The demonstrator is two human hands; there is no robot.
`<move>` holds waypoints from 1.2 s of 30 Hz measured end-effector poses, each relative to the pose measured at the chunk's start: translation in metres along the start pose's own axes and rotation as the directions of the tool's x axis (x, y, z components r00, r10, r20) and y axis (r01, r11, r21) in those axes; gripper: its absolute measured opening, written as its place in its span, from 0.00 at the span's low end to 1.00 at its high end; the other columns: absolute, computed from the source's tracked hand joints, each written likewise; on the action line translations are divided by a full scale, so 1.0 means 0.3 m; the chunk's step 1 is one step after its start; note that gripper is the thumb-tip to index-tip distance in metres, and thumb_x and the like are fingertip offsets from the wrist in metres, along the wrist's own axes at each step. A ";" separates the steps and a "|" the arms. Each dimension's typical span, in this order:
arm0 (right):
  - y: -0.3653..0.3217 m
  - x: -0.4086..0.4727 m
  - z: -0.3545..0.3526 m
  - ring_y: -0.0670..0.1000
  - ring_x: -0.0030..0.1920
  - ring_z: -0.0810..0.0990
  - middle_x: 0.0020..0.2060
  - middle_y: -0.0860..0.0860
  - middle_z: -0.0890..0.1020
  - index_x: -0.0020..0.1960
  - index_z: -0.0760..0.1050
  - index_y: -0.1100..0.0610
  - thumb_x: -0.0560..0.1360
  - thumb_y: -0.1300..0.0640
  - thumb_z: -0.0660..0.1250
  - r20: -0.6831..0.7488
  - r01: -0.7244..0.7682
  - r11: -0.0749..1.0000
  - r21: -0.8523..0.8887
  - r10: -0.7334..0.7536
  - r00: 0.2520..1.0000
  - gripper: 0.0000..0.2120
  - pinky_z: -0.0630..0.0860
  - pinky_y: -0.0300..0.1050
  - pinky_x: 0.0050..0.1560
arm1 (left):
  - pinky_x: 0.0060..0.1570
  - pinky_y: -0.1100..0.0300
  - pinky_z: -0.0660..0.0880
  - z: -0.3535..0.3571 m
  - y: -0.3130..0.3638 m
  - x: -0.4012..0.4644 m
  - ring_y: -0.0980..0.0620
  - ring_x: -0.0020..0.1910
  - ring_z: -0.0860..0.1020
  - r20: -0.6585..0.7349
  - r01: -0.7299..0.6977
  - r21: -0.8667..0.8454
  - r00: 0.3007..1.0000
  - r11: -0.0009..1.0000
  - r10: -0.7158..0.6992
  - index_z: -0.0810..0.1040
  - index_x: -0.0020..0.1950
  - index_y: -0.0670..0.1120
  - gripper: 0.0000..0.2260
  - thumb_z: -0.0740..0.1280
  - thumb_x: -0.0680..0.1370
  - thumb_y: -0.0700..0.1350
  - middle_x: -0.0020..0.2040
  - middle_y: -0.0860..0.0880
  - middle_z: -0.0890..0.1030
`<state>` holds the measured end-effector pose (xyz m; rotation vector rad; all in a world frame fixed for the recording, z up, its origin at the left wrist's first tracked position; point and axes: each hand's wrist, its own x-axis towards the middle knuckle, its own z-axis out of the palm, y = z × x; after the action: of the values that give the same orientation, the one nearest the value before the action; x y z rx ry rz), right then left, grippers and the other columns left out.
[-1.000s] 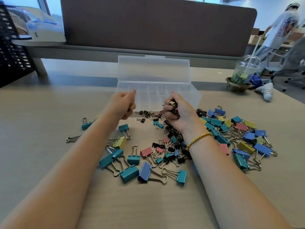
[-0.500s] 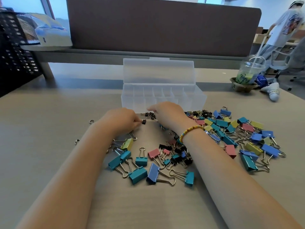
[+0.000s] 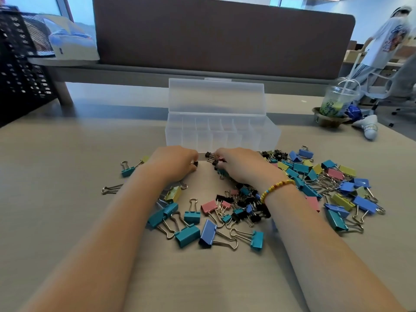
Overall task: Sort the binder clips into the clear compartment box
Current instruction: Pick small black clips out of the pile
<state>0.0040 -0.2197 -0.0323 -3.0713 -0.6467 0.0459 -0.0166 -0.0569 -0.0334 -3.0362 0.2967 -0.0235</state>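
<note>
Binder clips [image 3: 234, 212], folded steel in teal, blue, pink, yellow and black with wire handles: scattered loose on the tan tabletop [image 3: 67, 176], just before the open clear plastic compartment box [image 3: 221, 134]. Light, stiff, springy; best taken by the painted body. Left hand [image 3: 174, 164] pinches a small black clip [image 3: 195, 163]. Right hand [image 3: 238, 164] rests curled over the small black pile; grip cannot be told.

Binder clips [image 3: 238, 199] in teal, blue, pink, yellow and black lie scattered across the table's near and right side. Just beyond them stands the clear compartment box [image 3: 221, 136], lid upright and open, its divided compartments showing no clips.
</note>
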 end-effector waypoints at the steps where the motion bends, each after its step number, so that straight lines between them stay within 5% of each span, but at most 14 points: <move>1: -0.007 0.001 0.002 0.57 0.59 0.75 0.61 0.54 0.76 0.68 0.66 0.52 0.81 0.56 0.56 -0.005 0.008 1.000 -0.025 -0.008 1.000 0.16 0.69 0.47 0.47 | 0.47 0.56 0.69 0.001 0.008 0.006 0.46 0.57 0.74 -0.008 -0.010 0.028 1.000 1.000 0.010 0.69 0.64 0.49 0.14 0.56 0.81 0.50 0.58 0.45 0.77; 12: -0.056 0.011 -0.007 0.57 0.48 0.74 0.53 0.57 0.78 0.58 0.68 0.60 0.80 0.54 0.57 0.047 -0.050 0.998 0.033 0.048 0.998 0.11 0.67 0.47 0.43 | 0.41 0.57 0.67 -0.003 0.034 0.011 0.47 0.43 0.72 0.000 -0.025 0.090 1.000 0.996 0.025 0.68 0.59 0.39 0.12 0.52 0.82 0.46 0.51 0.42 0.77; 16: -0.056 0.012 -0.008 0.55 0.44 0.71 0.51 0.56 0.77 0.59 0.67 0.60 0.80 0.56 0.57 0.073 -0.068 0.996 0.050 0.064 0.995 0.10 0.68 0.47 0.43 | 0.42 0.57 0.67 -0.006 0.045 0.009 0.45 0.45 0.74 0.033 -0.026 0.092 0.999 0.995 0.023 0.68 0.59 0.39 0.12 0.52 0.82 0.44 0.52 0.41 0.77; 22: -0.041 0.007 -0.016 0.56 0.48 0.75 0.51 0.56 0.77 0.61 0.66 0.59 0.80 0.52 0.58 0.078 -0.102 0.980 0.171 0.090 0.993 0.13 0.71 0.48 0.47 | 0.39 0.56 0.67 -0.006 0.016 0.023 0.48 0.38 0.70 -0.075 -0.019 -0.121 0.997 0.992 0.010 0.68 0.56 0.40 0.10 0.53 0.81 0.45 0.34 0.49 0.68; 28: -0.064 0.010 -0.022 0.54 0.44 0.74 0.43 0.53 0.75 0.56 0.69 0.60 0.80 0.52 0.59 0.072 -0.158 0.970 0.186 0.147 0.987 0.12 0.70 0.46 0.44 | 0.50 0.57 0.71 -0.033 -0.011 -0.003 0.49 0.50 0.74 0.095 0.032 -0.228 0.995 0.973 -0.010 0.68 0.62 0.43 0.14 0.55 0.81 0.50 0.56 0.44 0.77; 36: -0.107 0.010 -0.027 0.55 0.44 0.70 0.44 0.53 0.74 0.57 0.73 0.60 0.80 0.59 0.58 0.022 -0.170 0.985 0.043 0.169 0.985 0.09 0.68 0.46 0.45 | 0.50 0.54 0.73 0.002 0.024 -0.007 0.44 0.51 0.76 0.128 0.014 0.072 0.992 0.997 -0.023 0.67 0.60 0.39 0.12 0.58 0.81 0.46 0.53 0.42 0.78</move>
<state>-0.0060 -0.1889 -0.0241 -3.0771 -0.3775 0.0884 -0.0199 -0.0635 -0.0347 -2.9532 0.2515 0.1565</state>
